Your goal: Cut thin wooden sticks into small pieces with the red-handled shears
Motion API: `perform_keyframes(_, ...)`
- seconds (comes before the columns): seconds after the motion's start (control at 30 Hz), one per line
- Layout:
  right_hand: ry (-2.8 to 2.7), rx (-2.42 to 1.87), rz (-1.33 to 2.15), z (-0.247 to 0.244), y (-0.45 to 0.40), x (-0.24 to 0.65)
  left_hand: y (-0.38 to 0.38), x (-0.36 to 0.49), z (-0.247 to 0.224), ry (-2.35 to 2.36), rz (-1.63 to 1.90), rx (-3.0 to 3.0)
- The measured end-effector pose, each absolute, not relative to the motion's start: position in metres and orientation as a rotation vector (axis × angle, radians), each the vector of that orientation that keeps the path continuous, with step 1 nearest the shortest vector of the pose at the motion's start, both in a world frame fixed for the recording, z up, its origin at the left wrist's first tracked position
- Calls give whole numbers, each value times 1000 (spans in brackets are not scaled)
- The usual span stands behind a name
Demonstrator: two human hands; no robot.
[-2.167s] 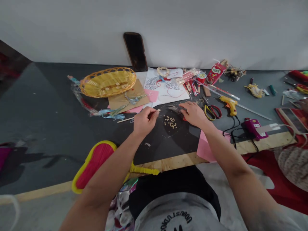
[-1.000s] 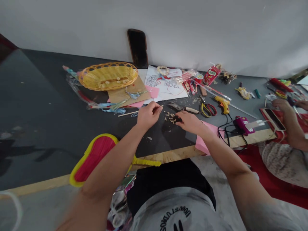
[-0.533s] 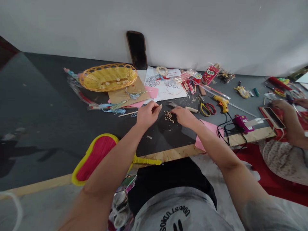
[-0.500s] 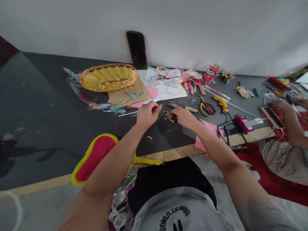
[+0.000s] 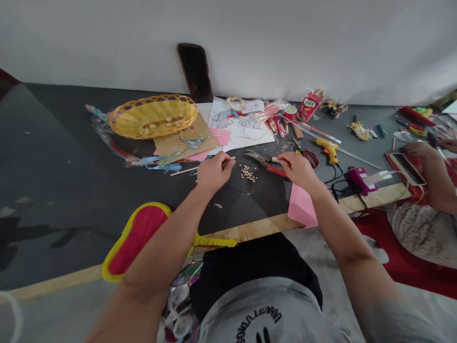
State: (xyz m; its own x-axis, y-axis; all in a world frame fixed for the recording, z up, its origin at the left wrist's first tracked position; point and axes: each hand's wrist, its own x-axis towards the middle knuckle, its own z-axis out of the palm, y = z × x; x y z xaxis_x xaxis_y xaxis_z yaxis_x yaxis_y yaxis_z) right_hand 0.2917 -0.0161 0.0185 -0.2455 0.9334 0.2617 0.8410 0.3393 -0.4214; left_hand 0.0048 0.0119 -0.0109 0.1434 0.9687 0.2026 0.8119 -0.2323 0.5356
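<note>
My left hand [image 5: 214, 172] is closed around a thin pale stick [image 5: 228, 161], whose end shows past the fingertips. To the right, my right hand [image 5: 299, 171] is closed on the pale handle end of the shears [image 5: 262, 159]; their other, red handle lies just below the fingers. The metal blades point left on the dark tabletop. Between the hands, a small heap of short pale pieces [image 5: 247, 174] sits near the blades.
A yellow basket [image 5: 153, 116] and papers with line drawings [image 5: 243, 125] lie behind. Yellow-and-red scissors [image 5: 310, 158] and a yellow glue gun [image 5: 327, 149] are at the right, with a purple device [image 5: 360, 180]. Another person's hand [image 5: 419, 150] is at far right.
My right hand has left the heap, moved right and closed on the shears, which now show more fully. The stick shows more clearly in my left hand. The view has shifted slightly.
</note>
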Motion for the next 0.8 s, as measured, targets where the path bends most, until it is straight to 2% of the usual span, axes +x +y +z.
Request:
perform_keyframes(0.2, -2095, -1640, 232, 14, -27, 316, 14, 3, -13, 1700, 764, 2213)
perform_keyframes(0.37, -2302, -1598, 158, 8, -34, 298, 16, 2, -17, 1627, 876, 2250)
perform_keyframes(0.5, -2347, -1763, 11, 3, -34, 278, 17, 2, -19, 1588, 967, 2240)
perform_keyframes(0.8, -2088, -1699, -7, 9, -8, 279, 17, 0, -16, 1539, 1087, 2130)
